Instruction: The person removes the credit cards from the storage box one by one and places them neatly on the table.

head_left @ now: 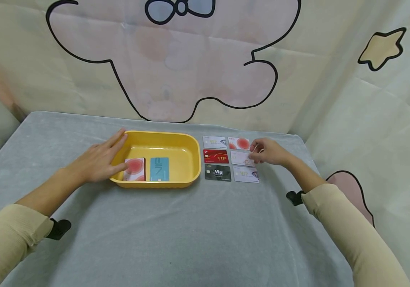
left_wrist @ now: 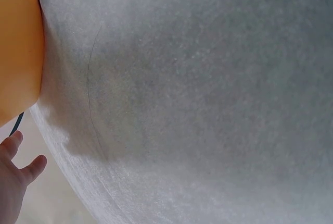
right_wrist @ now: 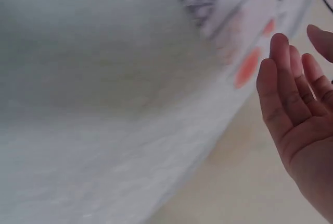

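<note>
My left hand (head_left: 101,159) lies over the left end of a yellow tray (head_left: 161,135), fingers extended along the rim and thumb over the inside. In the tray lie a white card with a red circle (head_left: 134,169) and a blue VIP card (head_left: 159,169). My right hand (head_left: 267,151) is at the right edge of a white card (head_left: 241,158) in the laid-out cards, fingertips overlapping it. In the right wrist view its fingers are loosely extended, thumb apart. A thin pale line shows by its fingertips in the head view; I cannot tell what it is.
Around that white card lie a white VIP card (head_left: 214,142), a red-circle card (head_left: 238,143), a red VIP card (head_left: 215,156), a black Vip card (head_left: 218,172) and another white card (head_left: 246,174). Grey cloth (head_left: 190,231) covers the table. A patterned curtain (head_left: 190,71) hangs behind.
</note>
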`<state>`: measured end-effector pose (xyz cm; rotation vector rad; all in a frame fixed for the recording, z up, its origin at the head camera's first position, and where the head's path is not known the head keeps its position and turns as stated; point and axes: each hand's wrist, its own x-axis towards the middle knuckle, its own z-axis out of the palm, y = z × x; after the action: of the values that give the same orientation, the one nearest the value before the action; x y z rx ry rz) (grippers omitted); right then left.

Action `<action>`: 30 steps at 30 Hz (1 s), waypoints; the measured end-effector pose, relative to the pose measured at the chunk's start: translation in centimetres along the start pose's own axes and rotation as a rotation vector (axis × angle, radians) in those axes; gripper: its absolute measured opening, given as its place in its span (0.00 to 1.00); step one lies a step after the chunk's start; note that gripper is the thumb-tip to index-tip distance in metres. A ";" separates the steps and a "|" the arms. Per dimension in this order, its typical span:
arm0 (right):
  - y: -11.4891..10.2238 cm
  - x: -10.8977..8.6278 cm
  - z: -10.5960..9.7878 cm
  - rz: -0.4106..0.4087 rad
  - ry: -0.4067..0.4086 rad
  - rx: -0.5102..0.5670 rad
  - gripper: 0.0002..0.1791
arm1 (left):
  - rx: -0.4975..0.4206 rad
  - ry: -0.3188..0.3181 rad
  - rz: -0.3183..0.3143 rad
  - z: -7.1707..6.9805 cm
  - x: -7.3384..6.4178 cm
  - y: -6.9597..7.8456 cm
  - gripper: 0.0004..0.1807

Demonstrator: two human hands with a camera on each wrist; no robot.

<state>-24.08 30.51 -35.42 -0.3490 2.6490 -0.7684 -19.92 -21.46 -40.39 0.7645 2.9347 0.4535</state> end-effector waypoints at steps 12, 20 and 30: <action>-8.3 3.6 0.6 -0.183 0.028 -0.034 0.10 | 0.009 0.012 0.013 0.0 0.0 -0.1 0.47; -12.7 5.4 1.9 -0.250 -0.012 -0.007 0.10 | 0.008 0.010 0.009 0.1 0.0 -0.2 0.47; -15.2 7.6 4.3 -0.304 -0.037 0.029 0.09 | 0.004 0.009 0.013 0.0 0.1 -0.1 0.47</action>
<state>-27.17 13.47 -32.42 -0.7628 2.5784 -0.8792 -19.99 -21.47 -40.45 0.7844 2.9417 0.4532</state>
